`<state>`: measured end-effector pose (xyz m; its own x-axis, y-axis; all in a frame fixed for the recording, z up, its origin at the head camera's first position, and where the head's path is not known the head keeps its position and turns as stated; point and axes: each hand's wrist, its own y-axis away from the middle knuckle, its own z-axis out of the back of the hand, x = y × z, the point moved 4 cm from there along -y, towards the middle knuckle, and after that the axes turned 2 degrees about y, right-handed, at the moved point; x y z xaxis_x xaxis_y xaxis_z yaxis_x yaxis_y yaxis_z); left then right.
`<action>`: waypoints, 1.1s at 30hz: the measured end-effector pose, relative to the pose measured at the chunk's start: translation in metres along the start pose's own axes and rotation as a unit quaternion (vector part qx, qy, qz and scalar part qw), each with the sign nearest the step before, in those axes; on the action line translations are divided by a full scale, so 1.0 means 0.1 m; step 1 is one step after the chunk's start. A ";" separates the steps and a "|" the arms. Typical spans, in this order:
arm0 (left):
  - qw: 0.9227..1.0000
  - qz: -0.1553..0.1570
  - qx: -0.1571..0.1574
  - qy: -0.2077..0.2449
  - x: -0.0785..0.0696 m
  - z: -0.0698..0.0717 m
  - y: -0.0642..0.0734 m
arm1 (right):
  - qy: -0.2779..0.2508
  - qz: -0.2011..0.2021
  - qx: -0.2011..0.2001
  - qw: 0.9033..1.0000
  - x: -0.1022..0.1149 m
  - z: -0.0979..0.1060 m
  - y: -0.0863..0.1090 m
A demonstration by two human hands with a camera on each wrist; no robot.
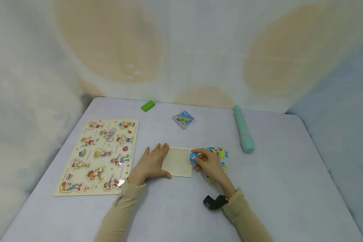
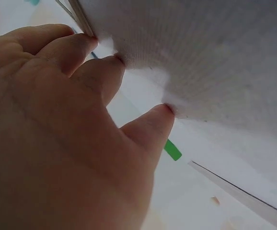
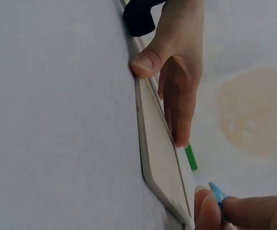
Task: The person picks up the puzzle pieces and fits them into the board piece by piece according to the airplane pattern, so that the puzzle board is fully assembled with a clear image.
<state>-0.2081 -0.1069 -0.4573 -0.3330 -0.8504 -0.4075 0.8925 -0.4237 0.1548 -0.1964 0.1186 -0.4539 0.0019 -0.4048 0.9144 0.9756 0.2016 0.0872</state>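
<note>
A shallow wooden puzzle tray with a raised rim lies bare in the middle of the table. At its left side is my left hand, fingers spread and thumb by the near corner; the left wrist view shows the fingertips pressed down on the surface. My right hand pinches a blue jigsaw piece between thumb and fingers, right at the tray's right edge. In the right wrist view that piece stands tilted by the tray's corner. More jigsaw pieces lie under and beyond the right hand, partly hidden.
On the left lies a large peg puzzle board with printed figures. A green block and a small picture card are toward the back. Right of them lies a mint-green stick-shaped object. A black device is at the right wrist.
</note>
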 end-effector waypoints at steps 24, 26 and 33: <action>1.000 -0.009 0.004 -0.003 0.02 0.02 0.02 | 0.069 -0.044 -0.065 0.995 0.31 -0.78 -0.57; 1.000 -0.012 0.000 -0.001 0.01 0.03 0.02 | 0.122 -0.035 -0.086 0.988 0.32 -0.79 -0.57; 1.000 -0.012 0.008 0.009 0.00 0.01 0.03 | 0.181 -0.007 -0.111 0.977 0.29 -0.81 -0.56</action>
<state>-0.2062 -0.1086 -0.4556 -0.3482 -0.8344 -0.4273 0.8792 -0.4488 0.1599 -0.2335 0.0239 -0.4645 0.0261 -0.7025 0.7112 0.9996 0.0119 -0.0250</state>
